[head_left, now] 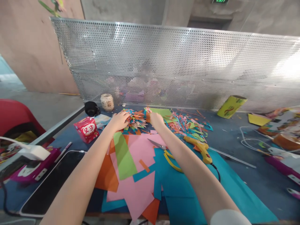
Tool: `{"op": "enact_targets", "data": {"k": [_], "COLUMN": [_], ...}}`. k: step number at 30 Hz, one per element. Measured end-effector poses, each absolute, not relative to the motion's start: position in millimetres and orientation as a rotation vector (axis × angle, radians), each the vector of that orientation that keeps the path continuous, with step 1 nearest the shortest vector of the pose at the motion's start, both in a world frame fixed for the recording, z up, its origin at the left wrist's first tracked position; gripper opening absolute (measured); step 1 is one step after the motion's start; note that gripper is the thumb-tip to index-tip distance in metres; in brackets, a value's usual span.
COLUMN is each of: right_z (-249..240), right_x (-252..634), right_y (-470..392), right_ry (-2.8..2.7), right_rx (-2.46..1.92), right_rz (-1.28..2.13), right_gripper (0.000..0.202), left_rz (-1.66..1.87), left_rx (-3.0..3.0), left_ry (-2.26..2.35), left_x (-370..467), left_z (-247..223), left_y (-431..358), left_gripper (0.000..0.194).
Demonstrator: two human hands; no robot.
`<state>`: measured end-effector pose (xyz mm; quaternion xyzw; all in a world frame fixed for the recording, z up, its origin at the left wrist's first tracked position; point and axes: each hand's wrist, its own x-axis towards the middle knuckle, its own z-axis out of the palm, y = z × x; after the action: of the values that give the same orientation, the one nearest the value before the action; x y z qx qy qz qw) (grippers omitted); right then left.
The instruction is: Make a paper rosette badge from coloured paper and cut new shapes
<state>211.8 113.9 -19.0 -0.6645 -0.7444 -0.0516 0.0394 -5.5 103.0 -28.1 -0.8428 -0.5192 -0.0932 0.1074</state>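
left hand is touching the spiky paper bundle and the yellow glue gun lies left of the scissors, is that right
Not quite: the left hand is touching the spiky paper bundle, but the head view shows the yellow glue gun right of the scissors.

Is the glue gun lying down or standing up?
Lying on its side: the glue gun's yellow body and grip both lie flat, the cord trailing from the grip's end.

Signage: the word "EXIT" appeared in green capitals on a dark overhead sign [220, 1], cut by the upper edge of the view. Packaging: a red packet [86, 129] bore a large printed character and a yellow-green tube [231, 107] a dark mark, neither clearly legible.
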Motion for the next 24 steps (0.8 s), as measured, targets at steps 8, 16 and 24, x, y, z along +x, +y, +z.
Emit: {"op": "enact_targets", "data": {"k": [8, 16, 24], "right_z": [3, -57, -37], "right_x": [179, 147, 168], "right_y": [105, 55, 84], "right_ry": [-2.085, -2.181, -2.207], "right_rx": [-1.944, -1.89, -1.861], "right_rz": [-0.205, 0.0, -0.035], "right_gripper": [0.039, 0.063, 0.059], "left_rz": [-0.297, -0.334, -0.357], "left_rx": [-2.44, -2.464, -2.484], "left_ry": [-1.531, -1.513, -1.516], "left_x": [-7, -8, -9], "left_z": [-22, -21, -22], "left_y": [104, 105, 108], "left_gripper": [0.049, 0.045, 0.048]}}
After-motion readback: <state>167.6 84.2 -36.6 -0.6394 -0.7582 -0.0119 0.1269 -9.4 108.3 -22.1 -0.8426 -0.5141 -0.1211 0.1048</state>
